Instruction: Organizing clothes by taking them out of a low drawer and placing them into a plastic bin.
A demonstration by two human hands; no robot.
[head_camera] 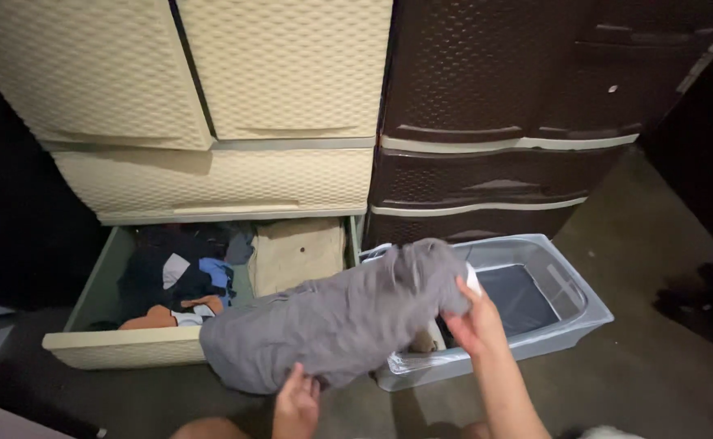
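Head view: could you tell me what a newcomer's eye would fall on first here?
First, the grey garment in the middle, held by the left hand below and the right hand at its right end. Behind it, the cream cabinet's open drawer holds mixed clothes on the left; a clear plastic bin sits right.

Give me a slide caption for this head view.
Both hands hold a folded grey garment above an open cream drawer.

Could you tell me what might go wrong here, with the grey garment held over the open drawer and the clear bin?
The grey garment, gripped only at its edges by the left hand and right hand, sags and may slip to the floor. Its hanging fabric could also snag on the open drawer or the clear bin.
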